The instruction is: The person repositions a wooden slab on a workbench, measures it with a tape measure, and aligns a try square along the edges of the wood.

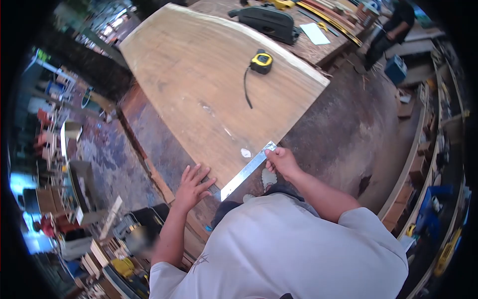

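Note:
A wide wooden slab [199, 89] stretches away in front of me. A try square with a shiny metal blade [244, 175] lies along the slab's near end, and a short dark piece shows at its left end. My right hand [284, 163] pinches the blade's right end between thumb and fingers. My left hand [193, 188] rests at the slab's near left corner, fingers spread, close to the square's dark piece; whether it touches that piece is hard to tell. Farther up the slab sits a yellow and black tape measure [261, 62] with a dark strap.
Behind the slab, a workbench [298, 50] carries a black tool case [266, 22], a white paper [314, 34] and long strips. A person [393, 32] stands at the far right near a blue box [396, 69]. Shelving with wood pieces [398, 212] runs along the right.

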{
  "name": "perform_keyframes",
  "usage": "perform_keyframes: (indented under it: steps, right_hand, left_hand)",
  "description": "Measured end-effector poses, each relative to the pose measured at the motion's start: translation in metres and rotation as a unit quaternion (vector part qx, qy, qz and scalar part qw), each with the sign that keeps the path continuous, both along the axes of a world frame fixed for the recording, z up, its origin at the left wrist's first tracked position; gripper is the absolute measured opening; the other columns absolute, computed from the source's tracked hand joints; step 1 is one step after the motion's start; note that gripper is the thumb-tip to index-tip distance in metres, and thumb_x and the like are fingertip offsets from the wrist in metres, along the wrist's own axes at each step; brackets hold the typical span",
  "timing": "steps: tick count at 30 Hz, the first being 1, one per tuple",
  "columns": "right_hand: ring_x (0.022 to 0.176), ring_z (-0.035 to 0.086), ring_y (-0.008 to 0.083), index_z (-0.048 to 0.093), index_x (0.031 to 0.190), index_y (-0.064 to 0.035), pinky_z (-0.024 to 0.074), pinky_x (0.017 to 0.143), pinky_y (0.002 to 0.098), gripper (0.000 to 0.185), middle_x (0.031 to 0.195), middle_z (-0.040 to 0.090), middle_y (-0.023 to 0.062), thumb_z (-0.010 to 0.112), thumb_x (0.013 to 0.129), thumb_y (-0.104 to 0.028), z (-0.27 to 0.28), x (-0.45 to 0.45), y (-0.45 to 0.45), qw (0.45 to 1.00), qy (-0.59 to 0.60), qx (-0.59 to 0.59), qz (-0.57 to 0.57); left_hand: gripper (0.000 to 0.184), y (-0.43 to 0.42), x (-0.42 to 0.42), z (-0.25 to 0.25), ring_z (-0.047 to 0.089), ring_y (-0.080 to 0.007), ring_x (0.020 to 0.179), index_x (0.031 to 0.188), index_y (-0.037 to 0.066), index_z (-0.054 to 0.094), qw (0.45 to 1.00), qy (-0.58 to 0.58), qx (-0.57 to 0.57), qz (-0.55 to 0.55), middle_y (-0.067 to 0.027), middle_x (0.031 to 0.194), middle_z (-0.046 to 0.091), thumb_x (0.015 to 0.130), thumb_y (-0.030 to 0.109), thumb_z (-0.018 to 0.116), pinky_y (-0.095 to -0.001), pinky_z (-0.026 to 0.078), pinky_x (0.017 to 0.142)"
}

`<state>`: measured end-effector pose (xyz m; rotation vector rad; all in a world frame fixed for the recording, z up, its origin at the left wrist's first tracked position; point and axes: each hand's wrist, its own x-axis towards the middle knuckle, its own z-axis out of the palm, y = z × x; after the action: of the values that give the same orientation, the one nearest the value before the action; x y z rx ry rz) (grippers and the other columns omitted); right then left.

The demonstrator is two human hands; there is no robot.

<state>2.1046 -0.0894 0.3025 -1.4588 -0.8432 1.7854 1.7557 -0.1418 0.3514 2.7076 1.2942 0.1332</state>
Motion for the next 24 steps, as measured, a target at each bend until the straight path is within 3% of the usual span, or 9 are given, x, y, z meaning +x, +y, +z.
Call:
perform_keyframes:
  steps: [4, 6, 7, 9, 10, 13, 17, 19, 24]
  right_hand:
    - [0.048, 0.056, 0.0104, 0.058, 0.074, -0.0054, 0.0444, 0.043, 0.0244, 0.033, 0.06, 0.061, 0.004, 0.06, 0.094, -0.031, 0.005, -0.01, -0.005, 0.999, -0.027, -0.002, -0.046]
    - [0.048, 0.056, 0.0103, 0.058, 0.073, -0.0053, 0.0442, 0.043, 0.0243, 0.034, 0.06, 0.061, 0.004, 0.06, 0.095, -0.031, -0.001, -0.019, -0.008, 0.995, -0.04, 0.015, -0.091]
    - [0.048, 0.055, 0.0101, 0.058, 0.073, -0.0052, 0.044, 0.043, 0.0242, 0.034, 0.06, 0.061, 0.004, 0.06, 0.095, -0.032, -0.005, -0.024, -0.012, 0.991, -0.057, 0.028, -0.117]
    - [0.05, 0.056, 0.0097, 0.058, 0.075, -0.0052, 0.044, 0.044, 0.0243, 0.035, 0.062, 0.061, 0.0042, 0.059, 0.095, -0.033, -0.008, -0.037, -0.022, 0.984, -0.068, 0.02, -0.162]
    - [0.052, 0.057, 0.0096, 0.058, 0.076, -0.0053, 0.0443, 0.044, 0.0243, 0.035, 0.063, 0.062, 0.0043, 0.058, 0.095, -0.034, -0.01, -0.046, -0.031, 0.977, -0.076, 0.037, -0.195]
    - [0.055, 0.058, 0.0096, 0.058, 0.078, -0.0054, 0.0454, 0.047, 0.0241, 0.038, 0.066, 0.063, 0.0046, 0.056, 0.096, -0.039, -0.004, -0.089, -0.076, 0.959, -0.112, 0.048, -0.255]
    - [0.057, 0.059, 0.0115, 0.06, 0.082, -0.0034, 0.0459, 0.048, 0.0243, 0.046, 0.069, 0.064, 0.0056, 0.052, 0.096, -0.046, 0.016, -0.155, -0.133, 0.969, -0.108, -0.033, -0.218]
    - [0.058, 0.06, 0.0118, 0.063, 0.089, -0.0016, 0.0462, 0.049, 0.025, 0.047, 0.072, 0.065, 0.0064, 0.052, 0.096, -0.046, 0.023, -0.182, -0.15, 0.985, -0.084, -0.056, -0.141]
    - [0.061, 0.06, 0.0125, 0.062, 0.1, 0.0, 0.0469, 0.051, 0.0252, 0.045, 0.079, 0.066, 0.0082, 0.053, 0.097, -0.044, 0.008, -0.221, -0.157, 0.978, 0.026, -0.02, -0.208]
  left_hand:
    - [0.055, 0.036, -0.009, 0.011, 0.044, -0.0302, 0.131, 0.118, 0.024, 0.065, 0.992, -0.042, -0.029, -0.115, -0.007, 0.135, 0.053, 0.065, 0.032, 0.077, -0.0491, 0.035, 0.109]
    - [0.052, 0.057, -0.008, 0.011, 0.052, -0.0301, 0.12, 0.115, 0.021, 0.065, 0.974, -0.07, -0.041, -0.21, -0.0063, 0.119, 0.059, 0.065, 0.031, 0.078, -0.0483, 0.039, 0.106]
    - [0.052, 0.066, -0.008, 0.006, 0.052, -0.0301, 0.12, 0.115, 0.021, 0.065, 0.969, -0.071, -0.041, -0.234, -0.0063, 0.119, 0.059, 0.065, 0.031, 0.078, -0.0483, 0.039, 0.106]
    - [0.051, 0.078, -0.014, -0.007, 0.055, -0.0293, 0.107, 0.114, 0.018, 0.066, 0.942, -0.129, -0.067, -0.302, -0.0054, 0.102, 0.059, 0.066, 0.031, 0.078, -0.0479, 0.042, 0.102]
    - [0.049, 0.084, -0.013, -0.013, 0.055, -0.0264, 0.093, 0.11, 0.018, 0.067, 0.927, -0.166, -0.049, -0.332, -0.0033, 0.09, 0.056, 0.065, 0.033, 0.078, -0.0489, 0.043, 0.1]
    - [0.049, 0.094, -0.013, -0.019, 0.055, -0.027, 0.09, 0.108, 0.017, 0.068, 0.904, -0.194, -0.039, -0.379, -0.004, 0.087, 0.056, 0.064, 0.032, 0.08, -0.0479, 0.043, 0.097]
    - [0.05, 0.096, -0.016, -0.027, 0.055, -0.027, 0.088, 0.106, 0.016, 0.068, 0.886, -0.233, -0.033, -0.4, -0.0043, 0.085, 0.055, 0.061, 0.032, 0.082, -0.0458, 0.042, 0.093]
    - [0.049, 0.095, -0.017, -0.033, 0.055, -0.0268, 0.086, 0.105, 0.016, 0.069, 0.879, -0.244, -0.033, -0.409, -0.0045, 0.085, 0.055, 0.061, 0.032, 0.082, -0.0454, 0.042, 0.091]
    - [0.049, 0.093, -0.016, -0.032, 0.055, -0.0262, 0.082, 0.103, 0.015, 0.071, 0.866, -0.271, -0.007, -0.421, -0.005, 0.084, 0.055, 0.059, 0.032, 0.083, -0.0446, 0.042, 0.088]
